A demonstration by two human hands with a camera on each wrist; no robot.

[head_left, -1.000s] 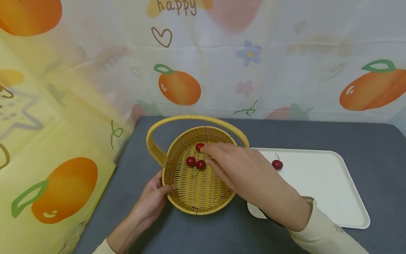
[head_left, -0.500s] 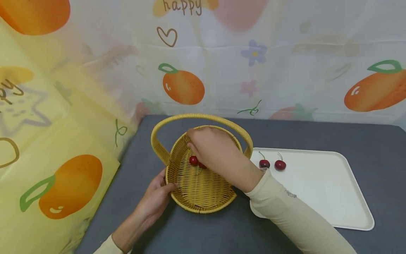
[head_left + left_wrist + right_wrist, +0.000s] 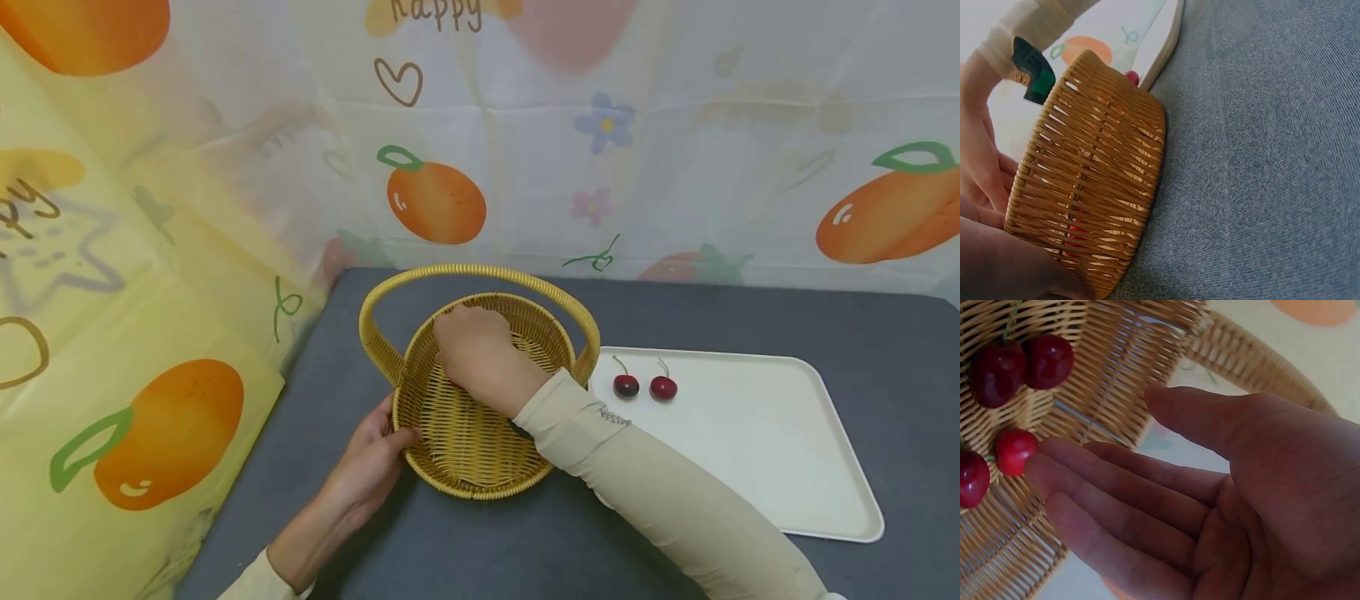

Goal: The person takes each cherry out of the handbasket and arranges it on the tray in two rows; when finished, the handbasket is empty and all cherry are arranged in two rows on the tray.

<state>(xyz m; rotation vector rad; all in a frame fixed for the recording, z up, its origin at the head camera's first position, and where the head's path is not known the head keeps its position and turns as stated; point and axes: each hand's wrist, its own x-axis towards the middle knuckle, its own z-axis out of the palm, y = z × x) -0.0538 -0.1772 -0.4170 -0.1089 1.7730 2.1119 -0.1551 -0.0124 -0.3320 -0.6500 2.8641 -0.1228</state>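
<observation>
- My left hand point(image 3: 367, 462) grips the basket point(image 3: 480, 493) by its rim, probably to steady it.
- In goes my right hand point(image 3: 483, 358), fingers point(image 3: 1129, 481) long and loose, thumb well apart, nothing held!
- Fingertips right at the bright red cherry point(image 3: 1015, 451) on the basket's weave; touching, I can't tell.
- Three darker cherries point(image 3: 997, 374) point(image 3: 1049, 361) point(image 3: 972, 478) lie near.
- Two more cherries point(image 3: 626, 386) point(image 3: 663, 387) sit on the white tray point(image 3: 750, 450), likely kept within reach.

Right sleeve point(image 3: 660, 479): long, cream, fairly close-fitting, cloth creased along its length, ending in snug plain cuff point(image 3: 542, 402). Dark lettering point(image 3: 615, 415) near cuff, too small to read. Left sleeve point(image 3: 262, 582): matching cream, only its end in view. By right cuff, dark angular unit point(image 3: 1027, 56) with pale specks, green block point(image 3: 1042, 83), coppery patch point(image 3: 1020, 77). Left hand point(image 3: 369, 457), right hand point(image 3: 480, 354) bare.
</observation>
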